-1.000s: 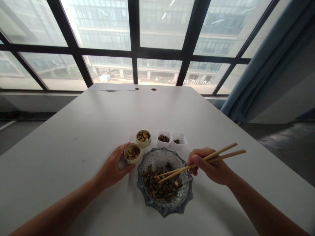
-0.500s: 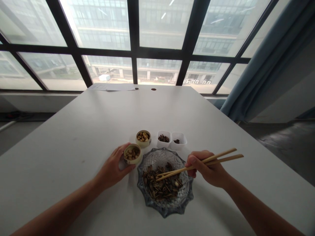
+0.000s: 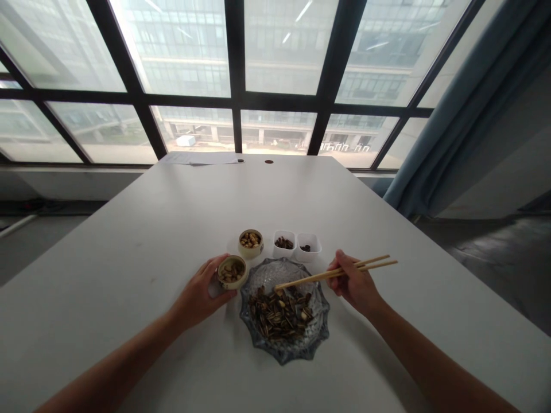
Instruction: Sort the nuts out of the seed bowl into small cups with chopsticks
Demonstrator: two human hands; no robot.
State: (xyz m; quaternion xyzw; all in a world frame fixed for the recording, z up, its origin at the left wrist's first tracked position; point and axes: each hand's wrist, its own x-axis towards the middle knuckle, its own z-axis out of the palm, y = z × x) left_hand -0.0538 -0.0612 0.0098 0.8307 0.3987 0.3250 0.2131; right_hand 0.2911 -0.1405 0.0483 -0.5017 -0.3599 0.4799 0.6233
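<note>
My left hand (image 3: pixel 202 295) is wrapped round a small ceramic cup (image 3: pixel 232 272) with pale nuts or seeds in it, just left of the glass bowl. In my right hand (image 3: pixel 353 284) is a pair of wooden chopsticks (image 3: pixel 316 277), their tips close together over the seeds. The scalloped glass bowl (image 3: pixel 319 330) holds a heap of striped sunflower seeds (image 3: pixel 275 318) with a few paler pieces among them. Whether the chopstick tips grip a piece is too small to tell.
Behind the bowl stand a second ceramic cup (image 3: pixel 251 243) of yellowish nuts and two white plastic tubs (image 3: pixel 284 243) (image 3: pixel 309 246) with dark seeds. Papers (image 3: pixel 200 158) lie at the white table's (image 3: pixel 193 201) far edge, below the windows. A blue curtain (image 3: pixel 447 115) hangs at the right.
My right hand and the chopsticks have moved left, and the tips now sit higher in the bowl, nearer its back. A pale piece shows near the tips. My left hand still holds the cup.
</note>
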